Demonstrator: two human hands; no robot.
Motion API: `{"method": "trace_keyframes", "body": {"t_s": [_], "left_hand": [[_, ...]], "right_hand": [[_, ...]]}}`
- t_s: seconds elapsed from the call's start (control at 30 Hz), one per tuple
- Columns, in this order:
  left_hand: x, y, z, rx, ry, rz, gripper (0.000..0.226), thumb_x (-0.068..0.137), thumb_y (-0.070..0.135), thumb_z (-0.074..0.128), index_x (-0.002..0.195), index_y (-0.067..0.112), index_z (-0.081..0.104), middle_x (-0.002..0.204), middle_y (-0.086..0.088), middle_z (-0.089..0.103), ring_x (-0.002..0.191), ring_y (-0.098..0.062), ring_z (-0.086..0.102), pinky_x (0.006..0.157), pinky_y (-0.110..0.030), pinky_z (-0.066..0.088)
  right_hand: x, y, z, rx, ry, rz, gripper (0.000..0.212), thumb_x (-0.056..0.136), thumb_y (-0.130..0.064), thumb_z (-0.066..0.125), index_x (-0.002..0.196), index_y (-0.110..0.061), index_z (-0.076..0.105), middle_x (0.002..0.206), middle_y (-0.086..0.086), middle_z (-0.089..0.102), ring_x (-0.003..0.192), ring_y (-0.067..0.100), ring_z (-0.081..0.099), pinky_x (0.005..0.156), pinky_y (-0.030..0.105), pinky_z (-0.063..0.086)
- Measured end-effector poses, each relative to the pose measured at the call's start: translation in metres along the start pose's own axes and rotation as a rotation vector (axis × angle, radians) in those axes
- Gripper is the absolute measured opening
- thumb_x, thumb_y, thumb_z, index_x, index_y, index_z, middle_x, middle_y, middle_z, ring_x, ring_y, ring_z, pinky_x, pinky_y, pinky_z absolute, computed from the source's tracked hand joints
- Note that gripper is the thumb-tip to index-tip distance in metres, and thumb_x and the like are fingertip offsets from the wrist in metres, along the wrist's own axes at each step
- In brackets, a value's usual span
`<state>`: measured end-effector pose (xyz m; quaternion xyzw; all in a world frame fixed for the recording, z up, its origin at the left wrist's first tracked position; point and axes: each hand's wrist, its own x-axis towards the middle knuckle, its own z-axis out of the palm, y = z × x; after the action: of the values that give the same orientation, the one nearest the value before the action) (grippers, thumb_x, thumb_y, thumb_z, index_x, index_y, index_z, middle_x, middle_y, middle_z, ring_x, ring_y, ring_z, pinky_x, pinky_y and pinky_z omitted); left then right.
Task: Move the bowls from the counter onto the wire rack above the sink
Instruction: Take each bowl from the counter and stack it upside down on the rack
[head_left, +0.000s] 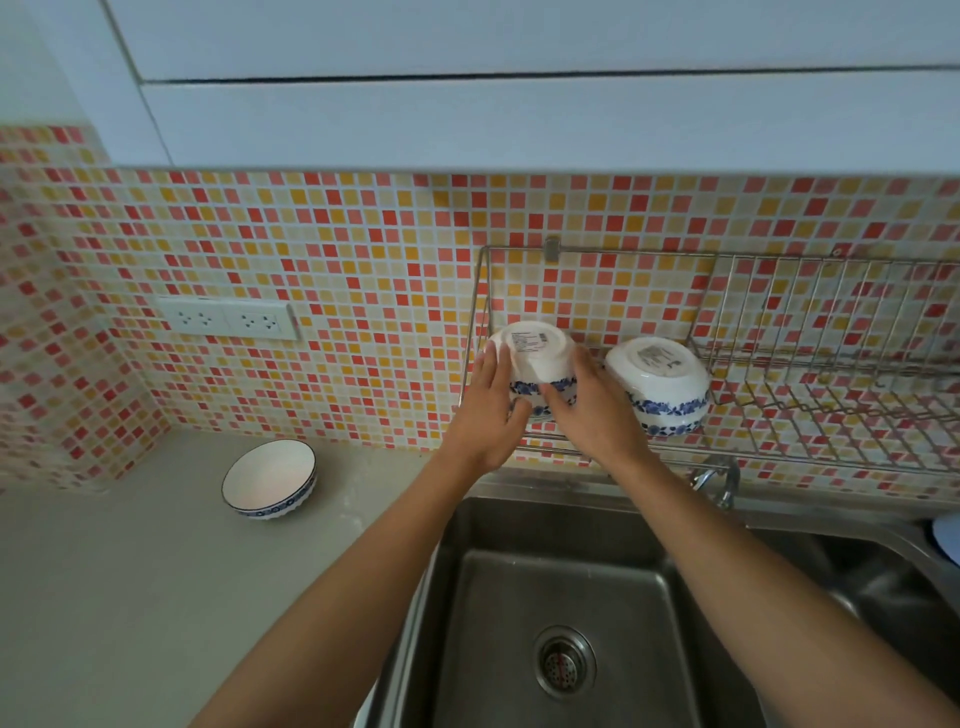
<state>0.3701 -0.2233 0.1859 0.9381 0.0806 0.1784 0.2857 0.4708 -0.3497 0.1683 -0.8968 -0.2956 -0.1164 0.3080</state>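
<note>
Where the view runs widest, a wall of red, orange and cream mosaic tile (363, 270), capped by white cabinet fronts (519, 119) cut off at the top edge. Below, a beige counter (130, 597) on the left and a steel sink (561, 597) with its drain strainer (565, 661), the right side running out of view. Fixed to the tile above the sink, a wire rack (810, 364), its right end cut off at the edge. Behind the right forearm, a faucet (724, 483), only partly seen. On the tile at left, a double wall socket (228, 318).

On the rack's left end, an upturned white bowl with a blue flower band (535, 358), base toward the camera, label too small to read. Left hand (485, 421) cupped on its left side, fingers fairly straight and laid up the wall of the bowl; right hand (589, 410) likewise curved round its right side, thumb across the blue band. Rim hidden behind both hands, so contact with the wires impossible to judge. Just beside it to the right, a second upturned bowl (662, 384) resting on the rack. Well apart on the counter, a third bowl (270, 480), upright. At far right, a sliver of something pale blue (948, 535), not identifiable.
</note>
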Motion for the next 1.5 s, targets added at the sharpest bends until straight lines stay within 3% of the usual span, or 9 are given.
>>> {"method": "trace_keyframes", "body": {"t_s": [0.23, 0.4, 0.53, 0.7, 0.83, 0.9, 1.07, 1.27, 1.5], "left_hand": [[-0.034, -0.034, -0.045, 0.185, 0.148, -0.049, 0.063, 0.1, 0.036, 0.033, 0.151, 0.02, 0.0, 0.16, 0.001, -0.009, 0.144, -0.014, -0.016, 0.12, -0.035, 0.0], [-0.056, -0.077, -0.073, 0.167, 0.171, -0.154, 0.061, 0.1, 0.034, 0.032, 0.151, 0.018, 0.0, 0.16, -0.001, -0.008, 0.146, -0.017, -0.014, 0.121, -0.037, 0.001], [-0.087, -0.127, -0.088, 0.145, 0.18, -0.297, 0.06, 0.1, 0.032, 0.033, 0.151, 0.017, 0.005, 0.16, -0.004, -0.005, 0.147, -0.021, -0.01, 0.12, -0.039, 0.004], [-0.131, -0.198, -0.098, 0.141, 0.19, -0.514, 0.06, 0.099, 0.026, 0.038, 0.149, 0.007, 0.012, 0.159, -0.014, 0.004, 0.147, -0.03, 0.001, 0.119, -0.041, 0.008], [-0.163, -0.249, -0.096, 0.121, 0.193, -0.641, 0.061, 0.098, 0.028, 0.04, 0.149, 0.005, 0.013, 0.159, -0.016, 0.006, 0.146, -0.032, 0.004, 0.119, -0.041, 0.011], [-0.172, -0.271, -0.095, 0.136, 0.176, -0.642, 0.061, 0.098, 0.028, 0.04, 0.148, 0.005, 0.014, 0.158, -0.017, 0.009, 0.146, -0.032, 0.007, 0.12, -0.041, 0.012], [-0.172, -0.319, -0.098, 0.173, 0.142, -0.648, 0.059, 0.099, 0.026, 0.039, 0.148, 0.005, 0.015, 0.158, -0.018, 0.01, 0.145, -0.032, 0.009, 0.119, -0.04, 0.012], [-0.148, -0.372, -0.099, 0.06, 0.167, -0.687, 0.056, 0.1, 0.029, 0.036, 0.148, 0.007, 0.016, 0.159, -0.013, 0.011, 0.147, -0.026, 0.009, 0.117, -0.037, 0.014], [-0.115, -0.412, -0.083, -0.188, 0.203, -0.878, 0.059, 0.1, 0.028, 0.037, 0.146, -0.004, 0.018, 0.154, -0.021, 0.024, 0.143, -0.033, 0.022, 0.114, -0.035, 0.017]], "right_hand": [[-0.001, -0.003, 0.001, -0.153, -0.076, -0.031, 0.08, 0.094, -0.06, 0.039, 0.154, -0.017, 0.007, 0.162, 0.007, 0.018, 0.144, 0.03, 0.028, 0.11, 0.048, 0.035], [-0.029, -0.036, 0.006, -0.121, 0.052, -0.153, 0.069, 0.098, -0.047, 0.044, 0.151, -0.008, 0.027, 0.161, 0.012, 0.019, 0.147, 0.032, 0.02, 0.117, 0.044, 0.017], [-0.066, -0.087, 0.039, 0.097, 0.146, -0.326, 0.05, 0.093, -0.034, 0.054, 0.136, -0.008, 0.052, 0.145, 0.012, 0.045, 0.135, 0.026, 0.04, 0.109, 0.039, 0.033], [-0.078, -0.145, 0.1, 0.195, -0.01, -0.378, 0.049, 0.091, -0.039, 0.049, 0.128, -0.009, 0.059, 0.129, 0.007, 0.057, 0.122, 0.02, 0.048, 0.103, 0.045, 0.045], [-0.075, -0.186, 0.149, 0.192, -0.094, -0.397, 0.043, 0.091, -0.031, 0.054, 0.129, -0.01, 0.059, 0.129, 0.006, 0.058, 0.121, 0.02, 0.05, 0.101, 0.033, 0.043], [-0.071, -0.206, 0.175, 0.183, -0.163, -0.361, 0.045, 0.093, -0.032, 0.055, 0.133, -0.012, 0.055, 0.135, 0.005, 0.054, 0.126, 0.02, 0.046, 0.103, 0.028, 0.036], [-0.058, -0.236, 0.242, 0.189, -0.322, -0.199, 0.055, 0.095, -0.04, 0.054, 0.143, -0.017, 0.042, 0.147, 0.006, 0.044, 0.136, 0.025, 0.036, 0.11, 0.041, 0.035], [-0.042, -0.242, 0.313, 0.256, -0.476, 0.063, 0.064, 0.092, -0.04, 0.06, 0.146, -0.015, 0.036, 0.145, 0.011, 0.046, 0.133, 0.033, 0.041, 0.105, 0.042, 0.037], [-0.017, -0.244, 0.381, 0.482, -0.689, 0.617, 0.064, 0.094, -0.047, 0.051, 0.142, -0.008, 0.034, 0.141, 0.013, 0.048, 0.118, 0.038, 0.056, 0.086, 0.04, 0.053]]}}
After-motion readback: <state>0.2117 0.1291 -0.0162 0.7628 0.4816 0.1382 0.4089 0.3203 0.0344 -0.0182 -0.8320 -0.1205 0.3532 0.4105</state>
